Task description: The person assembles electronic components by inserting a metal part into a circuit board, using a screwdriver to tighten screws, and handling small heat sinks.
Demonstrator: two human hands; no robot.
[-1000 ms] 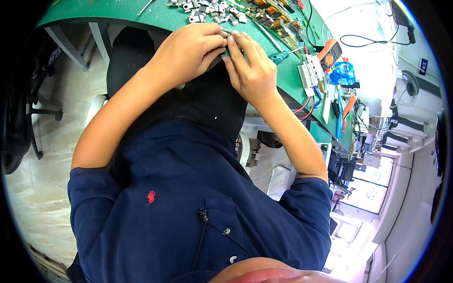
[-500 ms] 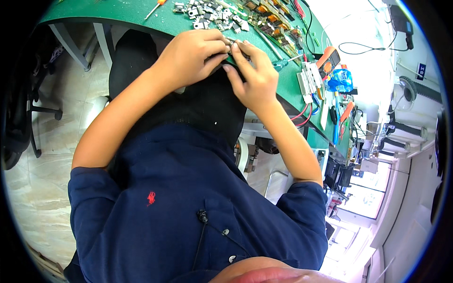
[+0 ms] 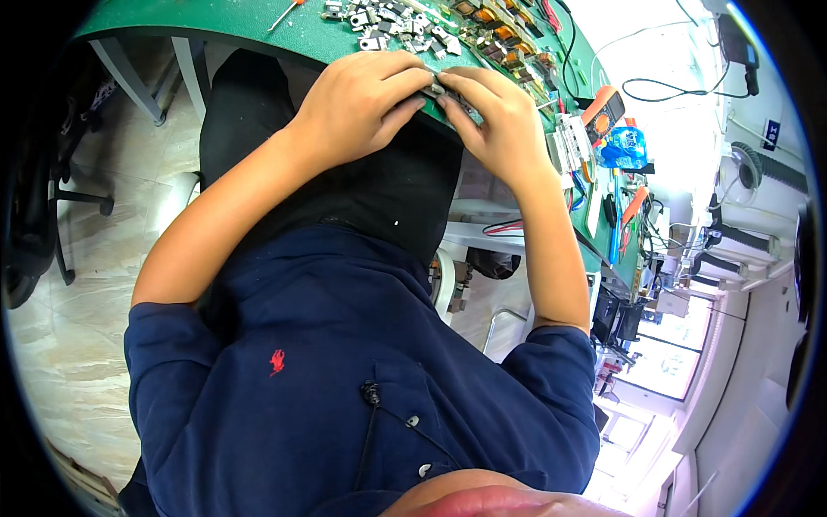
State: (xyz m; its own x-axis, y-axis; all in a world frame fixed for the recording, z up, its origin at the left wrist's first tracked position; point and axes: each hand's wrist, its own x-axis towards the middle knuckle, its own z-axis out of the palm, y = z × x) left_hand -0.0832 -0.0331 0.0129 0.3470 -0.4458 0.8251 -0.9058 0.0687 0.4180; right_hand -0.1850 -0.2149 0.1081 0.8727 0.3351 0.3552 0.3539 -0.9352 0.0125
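At the near edge of the green table (image 3: 215, 19), my two hands meet over a small grey metal part (image 3: 436, 89). My left hand (image 3: 357, 103) pinches one end between thumb and fingertips. The thumb and fingers of my right hand (image 3: 504, 116) close on the other end. Fingers cover much of the part, so its exact kind does not show. Just beyond my hands lies a pile of small grey and black transistor-like components (image 3: 401, 24) with metal tabs.
A screwdriver (image 3: 284, 15) lies left of the pile. Circuit boards with orange coils (image 3: 508, 41) stand behind my right hand. Farther right are an orange-cased multimeter (image 3: 605, 114), a blue plastic packet (image 3: 624, 148) and loose cables (image 3: 680, 89).
My right hand has shifted to the right and turned, now covering the teal-handled screwdriver seen before. My left hand has moved slightly right. Both still grip the part.
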